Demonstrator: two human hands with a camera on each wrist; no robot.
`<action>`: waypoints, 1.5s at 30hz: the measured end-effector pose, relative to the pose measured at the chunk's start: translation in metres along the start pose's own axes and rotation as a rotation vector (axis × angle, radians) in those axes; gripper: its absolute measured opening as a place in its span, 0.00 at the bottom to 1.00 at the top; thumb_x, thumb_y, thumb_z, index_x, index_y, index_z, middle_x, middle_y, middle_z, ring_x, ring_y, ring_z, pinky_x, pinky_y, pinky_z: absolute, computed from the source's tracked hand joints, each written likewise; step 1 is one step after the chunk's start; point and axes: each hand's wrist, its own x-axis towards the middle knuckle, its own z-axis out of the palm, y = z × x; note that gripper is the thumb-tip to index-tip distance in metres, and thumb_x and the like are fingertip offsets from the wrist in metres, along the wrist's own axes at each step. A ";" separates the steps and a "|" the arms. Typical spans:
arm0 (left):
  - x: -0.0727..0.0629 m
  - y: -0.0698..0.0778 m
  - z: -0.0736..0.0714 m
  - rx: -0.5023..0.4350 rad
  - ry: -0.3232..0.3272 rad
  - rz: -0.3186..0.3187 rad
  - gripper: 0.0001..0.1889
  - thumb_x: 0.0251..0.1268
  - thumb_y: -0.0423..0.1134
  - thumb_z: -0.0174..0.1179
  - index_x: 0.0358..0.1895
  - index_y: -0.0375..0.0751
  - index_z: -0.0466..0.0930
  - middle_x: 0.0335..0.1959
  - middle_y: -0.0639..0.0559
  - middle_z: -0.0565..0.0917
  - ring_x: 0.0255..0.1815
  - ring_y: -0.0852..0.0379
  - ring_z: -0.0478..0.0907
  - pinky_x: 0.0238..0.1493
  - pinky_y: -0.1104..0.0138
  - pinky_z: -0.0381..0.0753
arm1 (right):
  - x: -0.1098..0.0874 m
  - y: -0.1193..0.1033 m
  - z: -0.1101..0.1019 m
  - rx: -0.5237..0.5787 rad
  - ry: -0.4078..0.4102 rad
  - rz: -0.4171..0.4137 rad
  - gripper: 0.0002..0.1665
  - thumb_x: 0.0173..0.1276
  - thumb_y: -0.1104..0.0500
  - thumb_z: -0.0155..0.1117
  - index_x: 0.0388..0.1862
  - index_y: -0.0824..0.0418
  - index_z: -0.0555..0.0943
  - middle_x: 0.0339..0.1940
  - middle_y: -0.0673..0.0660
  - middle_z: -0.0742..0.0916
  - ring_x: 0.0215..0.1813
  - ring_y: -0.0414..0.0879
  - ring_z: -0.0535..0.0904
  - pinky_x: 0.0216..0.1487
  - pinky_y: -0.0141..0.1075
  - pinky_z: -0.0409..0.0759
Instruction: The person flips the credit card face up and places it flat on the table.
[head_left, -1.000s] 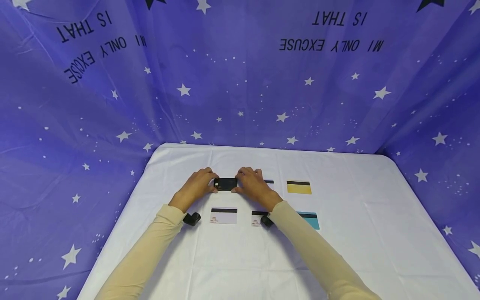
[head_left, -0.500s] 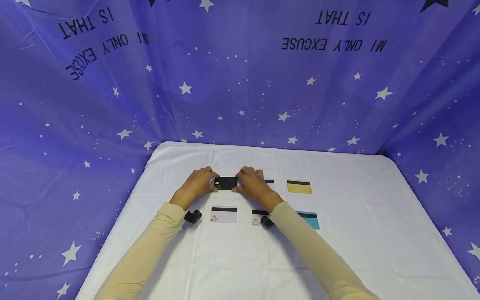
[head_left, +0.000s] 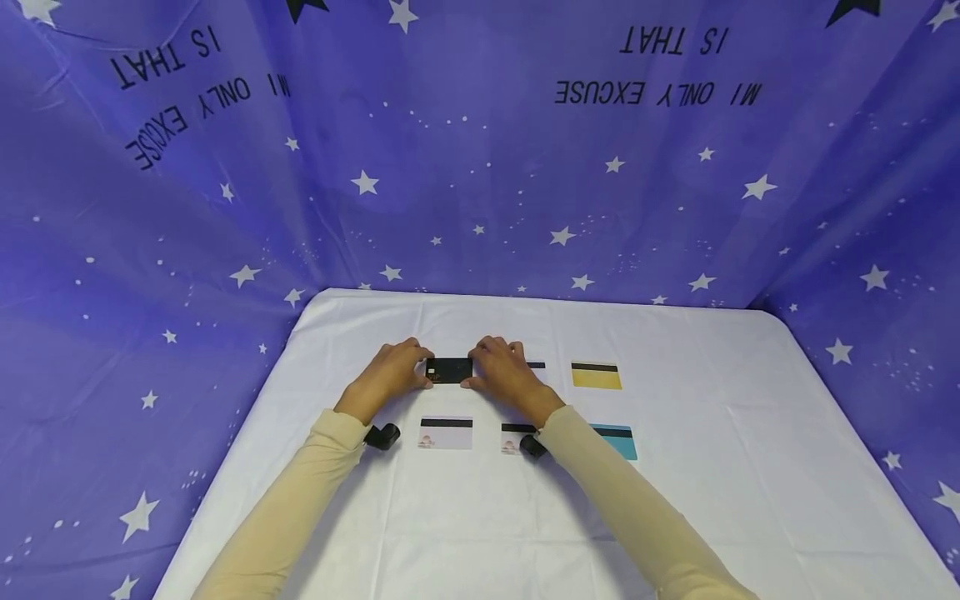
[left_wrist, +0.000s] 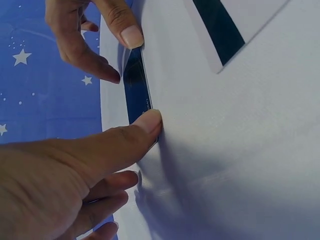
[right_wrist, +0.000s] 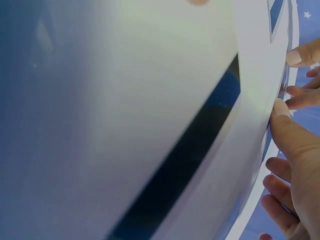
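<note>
A black card [head_left: 450,372] with a small chip and faint gold lettering lies lengthwise between both hands, toward the table's far side. My left hand [head_left: 390,372] pinches its left end, thumb on the near edge and fingers at the far edge. At the opposite end my right hand [head_left: 508,373] grips the card the same way. The left wrist view shows the left thumb [left_wrist: 147,122] pressed on one corner of the card. Partly behind the right hand, a pale card [head_left: 537,368] with a dark stripe shows only its right part.
Nearer me lie a lilac card [head_left: 446,435], a second pale card [head_left: 512,442] partly covered by the right wrist's black device [head_left: 532,447], and a blue card [head_left: 621,443]. A gold card [head_left: 597,377] lies to the right on the white tablecloth [head_left: 712,467]. Purple star-patterned curtain [head_left: 480,167] surrounds the table.
Both hands keep their hold on the black card, which stays in the same place among the others. Only the head view shifts slightly.
</note>
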 end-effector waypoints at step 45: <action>0.039 0.061 0.022 -0.095 -0.035 0.100 0.29 0.74 0.52 0.66 0.70 0.42 0.78 0.67 0.41 0.76 0.69 0.41 0.74 0.71 0.46 0.69 | -0.048 0.066 -0.042 0.114 -0.005 0.174 0.35 0.73 0.41 0.71 0.72 0.56 0.78 0.68 0.57 0.77 0.72 0.57 0.70 0.70 0.58 0.60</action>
